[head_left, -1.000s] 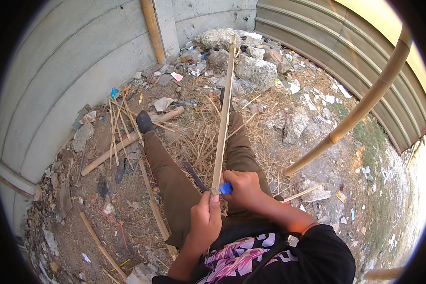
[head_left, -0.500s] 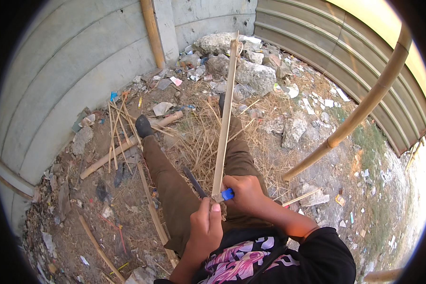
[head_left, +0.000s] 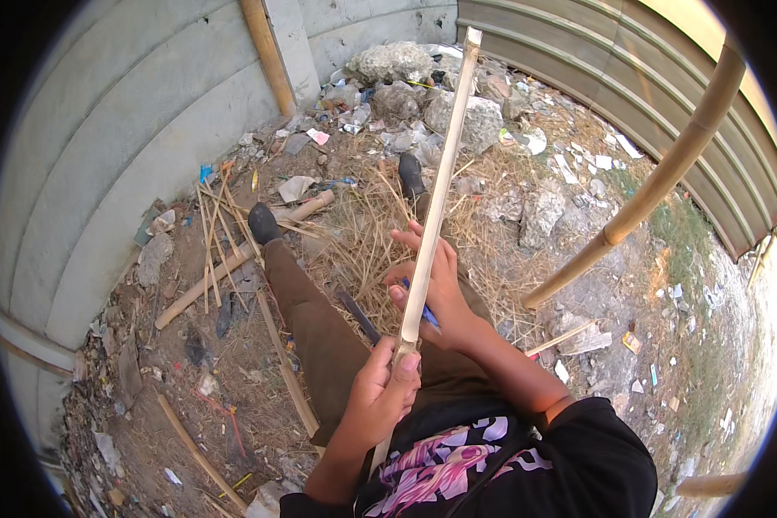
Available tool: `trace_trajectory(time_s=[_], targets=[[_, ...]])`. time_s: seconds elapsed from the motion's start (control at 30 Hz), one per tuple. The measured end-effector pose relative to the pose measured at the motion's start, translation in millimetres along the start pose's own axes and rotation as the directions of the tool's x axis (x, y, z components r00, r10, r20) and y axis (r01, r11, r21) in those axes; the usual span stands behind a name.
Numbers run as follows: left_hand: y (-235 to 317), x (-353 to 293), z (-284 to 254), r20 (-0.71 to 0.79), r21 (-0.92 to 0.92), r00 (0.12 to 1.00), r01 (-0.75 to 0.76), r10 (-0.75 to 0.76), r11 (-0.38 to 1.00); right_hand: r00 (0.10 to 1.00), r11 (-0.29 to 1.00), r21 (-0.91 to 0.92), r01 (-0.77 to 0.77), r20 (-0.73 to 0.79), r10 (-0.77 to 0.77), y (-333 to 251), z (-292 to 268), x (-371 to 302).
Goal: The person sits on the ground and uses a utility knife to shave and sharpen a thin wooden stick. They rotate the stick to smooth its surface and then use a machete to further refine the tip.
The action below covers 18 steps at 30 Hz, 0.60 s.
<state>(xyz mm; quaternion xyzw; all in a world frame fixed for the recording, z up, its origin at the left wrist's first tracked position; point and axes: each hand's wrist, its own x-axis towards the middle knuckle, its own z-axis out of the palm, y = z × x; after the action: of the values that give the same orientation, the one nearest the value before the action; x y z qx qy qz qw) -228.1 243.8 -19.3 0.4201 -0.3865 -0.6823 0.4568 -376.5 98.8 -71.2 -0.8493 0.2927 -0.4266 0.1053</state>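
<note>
My left hand (head_left: pixel 387 386) is closed round the lower end of a long, pale split bamboo strip (head_left: pixel 441 186), just below a node. The strip slants up and away from me, its far end over the rubble. Behind the strip is my right hand (head_left: pixel 445 289), some fingers stretched out past its left side. A small blue tool (head_left: pixel 431 318) sits in that hand, partly hidden by the strip and fingers; its blade, if any, cannot be made out. Between my legs a dark flat bar (head_left: pixel 358 317) points up beside my left hand.
My legs stretch over dry straw and shavings (head_left: pixel 380 237). Thin bamboo sticks (head_left: pixel 209 246) and a thick bamboo piece (head_left: pixel 203 293) lie at left. A bamboo pole (head_left: pixel 634 211) leans at right. Rocks (head_left: pixel 466 121) and litter lie before a concrete wall (head_left: pixel 147 129) and metal sheet fence (head_left: pixel 596 60).
My right hand has moved from the near end of the strip up along it, with the blue tool and fingers now spread. The strip's far end has swung right; my left hand stays near its lower end.
</note>
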Motion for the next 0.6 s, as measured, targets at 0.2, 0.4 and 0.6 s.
trace_trajectory(time_s=[0.2, 0.4, 0.6], targets=[[20, 2, 4, -0.149, 0.110, 0.981, -0.105, 0.121, 0.988, 0.996, 0.989, -0.121, -0.090, -0.025, 0.087, -33, -22, 36], [29, 0, 7, -0.184, 0.127, 0.961, -0.185, 0.206, 0.975, 0.920, 0.777, 0.496, -0.387, 0.258, 0.294, -31, -19, 30], [32, -4, 8, -0.211, 0.135, 0.948, -0.214, 0.240, 0.967, 0.977, 0.239, 0.949, -0.205, 0.183, 0.111, -43, -13, 42]])
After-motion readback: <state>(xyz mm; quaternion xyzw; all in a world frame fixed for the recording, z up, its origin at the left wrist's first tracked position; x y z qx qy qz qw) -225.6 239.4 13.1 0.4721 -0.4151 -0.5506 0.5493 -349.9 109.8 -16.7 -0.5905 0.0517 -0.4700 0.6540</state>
